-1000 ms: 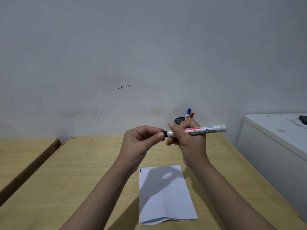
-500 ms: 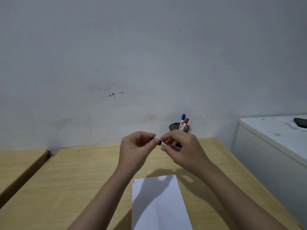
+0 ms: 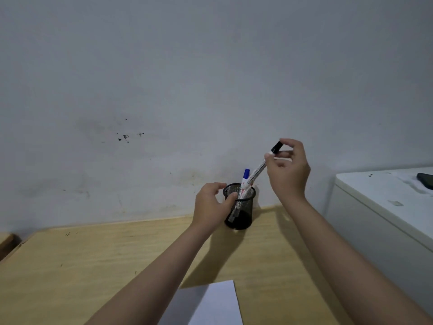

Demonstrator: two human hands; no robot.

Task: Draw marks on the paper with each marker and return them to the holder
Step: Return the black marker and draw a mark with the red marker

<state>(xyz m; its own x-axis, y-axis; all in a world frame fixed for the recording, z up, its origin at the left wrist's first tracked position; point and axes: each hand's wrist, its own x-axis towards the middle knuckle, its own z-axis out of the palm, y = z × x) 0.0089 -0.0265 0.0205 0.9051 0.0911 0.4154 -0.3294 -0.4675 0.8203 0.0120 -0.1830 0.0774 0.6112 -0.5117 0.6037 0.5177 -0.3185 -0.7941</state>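
A black mesh holder [image 3: 243, 213] stands on the wooden table [image 3: 93, 266] against the wall. My right hand [image 3: 287, 171] pinches the black-capped end of a white marker [image 3: 257, 171], which tilts with its lower end inside the holder. A blue-capped marker [image 3: 246, 174] stands in the holder beside it. My left hand [image 3: 210, 206] curls against the holder's left side, thumb on the rim. The white paper [image 3: 210, 303] lies at the bottom edge, partly under my left forearm.
A white cabinet [image 3: 384, 207] stands to the right of the table, with a dark object [image 3: 425, 180] on its top near the frame edge. The grey wall rises right behind the holder. A second wooden surface [image 3: 7, 242] shows at the far left.
Earlier both hands held the marker level above the paper and pressed the cap on. Now my right hand has carried it up to the holder, and my left hand has moved onto the holder.
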